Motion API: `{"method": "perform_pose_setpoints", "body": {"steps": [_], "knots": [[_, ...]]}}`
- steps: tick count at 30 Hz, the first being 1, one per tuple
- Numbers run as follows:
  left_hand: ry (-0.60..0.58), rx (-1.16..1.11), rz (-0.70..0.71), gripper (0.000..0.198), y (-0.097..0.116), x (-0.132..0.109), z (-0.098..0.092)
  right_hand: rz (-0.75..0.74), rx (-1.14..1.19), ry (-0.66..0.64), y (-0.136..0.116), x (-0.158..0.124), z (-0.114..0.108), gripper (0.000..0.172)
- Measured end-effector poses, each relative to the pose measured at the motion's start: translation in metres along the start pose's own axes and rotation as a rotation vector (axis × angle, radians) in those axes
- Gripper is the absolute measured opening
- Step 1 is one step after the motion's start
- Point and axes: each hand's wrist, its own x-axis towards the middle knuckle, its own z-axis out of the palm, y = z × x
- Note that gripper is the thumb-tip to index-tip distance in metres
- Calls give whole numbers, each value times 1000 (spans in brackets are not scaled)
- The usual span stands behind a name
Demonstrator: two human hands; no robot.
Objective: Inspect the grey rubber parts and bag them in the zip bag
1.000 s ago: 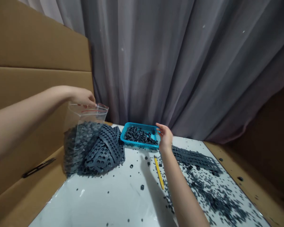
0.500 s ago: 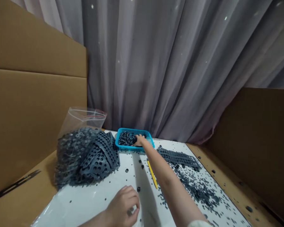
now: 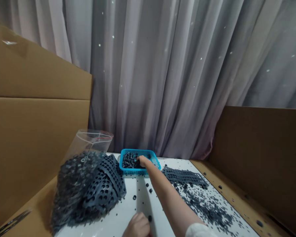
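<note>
My right hand (image 3: 142, 161) reaches into a blue plastic basket (image 3: 151, 171) at the table's far edge. Its fingers curl down at the small black ring-like pieces (image 3: 129, 160) heaped in the basket's left part; the fingertips are hidden. At the bottom edge of the view, my left hand (image 3: 138, 226) is closed, partly cut off, over the white table. What its fingers hold, if anything, is hidden. One small black piece (image 3: 150, 218) lies just right of this hand. A few more loose pieces (image 3: 134, 197) are scattered between it and the basket.
A clear zip bag (image 3: 74, 184) full of black pieces stands at left, with perforated dark sheets (image 3: 103, 187) against it. Right of my forearm lie a perforated strip (image 3: 185, 176) and many tiny black scraps (image 3: 212, 210). Cardboard walls (image 3: 39, 131) flank the table; a curtain (image 3: 143, 82) hangs behind.
The view has tilted up, so things sit lower in it. My right hand's fingers have curled down into the basket. My forearm now hides the yellow tool seen beside it before.
</note>
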Motion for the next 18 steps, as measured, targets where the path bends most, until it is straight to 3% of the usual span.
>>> {"method": "perform_pose_setpoints", "body": {"steps": [8, 18], "knots": [[-52, -79, -102, 15, 5, 2, -5, -40, -58, -56, 3, 15, -30, 31], [-96, -275, -423, 11, 20, 16, -28, -41, -3, -193, 41, 52, -27, 29]]}}
